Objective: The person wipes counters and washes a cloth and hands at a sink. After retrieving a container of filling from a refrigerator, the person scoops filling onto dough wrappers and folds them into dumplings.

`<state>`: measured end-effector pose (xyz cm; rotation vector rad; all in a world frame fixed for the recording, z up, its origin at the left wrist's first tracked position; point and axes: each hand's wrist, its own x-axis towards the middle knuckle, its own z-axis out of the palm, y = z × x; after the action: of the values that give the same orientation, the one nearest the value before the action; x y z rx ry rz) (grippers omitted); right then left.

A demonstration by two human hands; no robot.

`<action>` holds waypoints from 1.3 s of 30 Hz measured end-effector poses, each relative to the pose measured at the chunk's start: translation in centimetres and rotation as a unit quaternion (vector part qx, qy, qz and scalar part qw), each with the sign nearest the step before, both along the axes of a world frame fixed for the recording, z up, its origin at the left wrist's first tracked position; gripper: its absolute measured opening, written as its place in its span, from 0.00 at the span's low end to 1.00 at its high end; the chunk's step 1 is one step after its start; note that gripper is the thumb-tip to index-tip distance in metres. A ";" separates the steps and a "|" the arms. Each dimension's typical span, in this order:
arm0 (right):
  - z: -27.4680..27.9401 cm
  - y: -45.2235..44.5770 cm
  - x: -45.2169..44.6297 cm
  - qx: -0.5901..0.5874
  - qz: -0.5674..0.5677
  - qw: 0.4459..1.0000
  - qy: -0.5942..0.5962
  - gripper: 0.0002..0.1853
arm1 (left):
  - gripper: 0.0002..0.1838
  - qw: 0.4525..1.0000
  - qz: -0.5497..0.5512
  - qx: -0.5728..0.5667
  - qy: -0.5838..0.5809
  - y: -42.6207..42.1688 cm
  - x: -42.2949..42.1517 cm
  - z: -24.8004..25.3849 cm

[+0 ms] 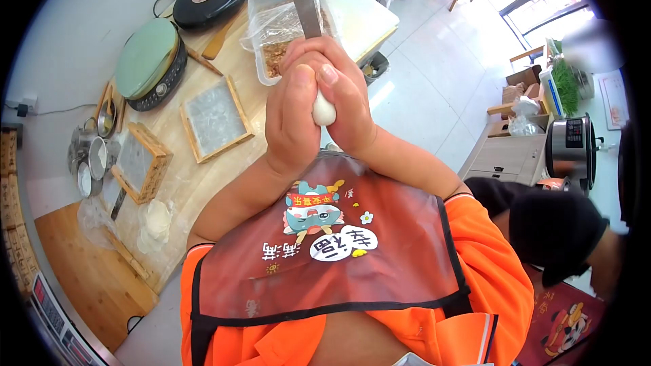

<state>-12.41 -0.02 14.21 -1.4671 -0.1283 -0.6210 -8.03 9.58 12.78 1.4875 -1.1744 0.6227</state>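
Note:
Both my hands are clasped together in front of my chest, fingers wrapped around a flat metal spatula (305,3). Its blade points up and away from me, out past the fingers. Below the thumbs a smooth white rounded end (325,111) shows between the palms, in line with the blade; it looks like the handle's butt. My left hand (290,112) is closed on one side and my right hand (351,102) on the other. Just beyond them stands a clear plastic tub (255,10) with brown chopped filling (274,54), partly covered by plastic film.
A green electric griddle (146,61) and a black one (210,0) stand at the left. Wood-framed trays (217,118) and pale dough (157,220) lie on the table. A white board (363,17) is beyond. A person in dark clothing (553,230) is at my right.

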 end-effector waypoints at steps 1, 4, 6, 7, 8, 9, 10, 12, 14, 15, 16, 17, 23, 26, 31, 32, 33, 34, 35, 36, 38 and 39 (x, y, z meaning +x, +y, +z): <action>-0.2 -0.1 0.2 -0.010 0.005 1.000 -0.009 0.25 | 0.13 0.998 0.025 -0.024 -0.047 -0.4 -0.1 -0.1; -1.0 -0.3 0.8 -0.033 0.019 0.999 -0.027 0.26 | 0.15 0.996 0.060 -0.038 -0.050 -1.1 -0.1 -0.7; -1.7 -0.1 1.4 -0.037 0.027 0.998 -0.031 0.26 | 0.15 0.997 0.077 -0.028 -0.004 -1.1 -0.1 -1.2; -2.1 0.1 1.8 -0.023 0.035 0.999 -0.021 0.24 | 0.15 0.996 0.089 -0.021 0.019 -1.0 -0.1 -1.4; -2.6 0.3 2.4 -0.007 0.044 0.999 -0.014 0.21 | 0.14 0.991 0.062 -0.034 0.111 -0.7 0.4 -1.8; -3.1 0.4 3.4 0.006 0.055 0.998 -0.012 0.19 | 0.14 0.977 0.038 -0.055 0.201 -0.4 0.9 -2.2; -4.2 0.3 4.6 0.016 0.091 0.995 0.035 0.22 | 0.15 0.930 -0.027 -0.098 0.352 0.0 2.0 -3.6; -5.6 -0.1 5.8 -0.002 0.102 0.983 0.152 0.26 | 0.27 0.834 -0.057 -0.125 0.534 1.0 3.7 -5.1; -7.8 -0.9 6.3 -0.076 0.076 0.980 0.166 0.31 | 0.26 0.826 -0.003 -0.101 0.555 3.9 6.4 -8.1; -8.1 -1.2 5.9 -0.059 0.062 0.980 0.182 0.31 | 0.26 0.819 0.023 -0.088 0.566 5.8 8.0 -10.2; -8.6 -1.8 5.4 -0.034 0.075 0.975 0.207 0.31 | 0.24 0.854 0.075 -0.025 0.515 7.7 9.5 -12.9; -9.2 -2.2 4.9 -0.010 0.087 0.969 0.232 0.30 | 0.23 0.879 0.124 0.041 0.460 9.8 11.1 -15.9; -12.1 -2.4 2.5 -0.038 0.105 0.942 0.316 0.30 | 0.15 0.840 0.204 0.457 0.211 15.0 11.9 -20.7; -11.7 -2.0 2.0 -0.093 0.121 0.930 0.333 0.30 | 0.13 0.831 0.173 0.499 0.174 15.0 11.8 -21.6; -12.3 -1.9 1.9 -0.126 0.126 0.922 0.344 0.30 | 0.15 0.788 0.144 0.559 0.214 14.3 11.5 -21.6; -12.6 -1.9 1.8 -0.129 0.124 0.922 0.344 0.30 | 0.16 0.781 0.145 0.570 0.210 14.1 11.3 -21.4; -12.7 -1.9 1.8 -0.126 0.128 0.920 0.349 0.29 | 0.17 0.773 0.147 0.581 0.207 14.1 11.1 -21.1; -12.9 -1.9 1.7 -0.123 0.133 0.918 0.354 0.28 | 0.16 0.764 0.140 0.598 0.196 14.1 11.1 -20.7; -13.0 -1.9 1.7 -0.121 0.137 0.915 0.359 0.26 | 0.16 0.755 0.134 0.615 0.185 14.1 11.2 -20.1; -13.1 -1.9 1.7 -0.131 0.138 0.915 0.357 0.25 | 0.15 0.745 0.128 0.631 0.174 14.1 11.2 -19.7; -13.3 -1.7 1.7 -0.152 0.140 0.913 0.352 0.22 | 0.14 0.750 0.115 0.635 0.142 14.3 11.3 -19.4; -13.3 -1.6 1.7 -0.156 0.141 0.912 0.352 0.21 | 0.14 0.753 0.109 0.637 0.125 14.5 11.4 -19.4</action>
<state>-10.72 -1.64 0.92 -1.8568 0.1325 0.1970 3.33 24.10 -6.59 2.7650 -1.2328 -0.4194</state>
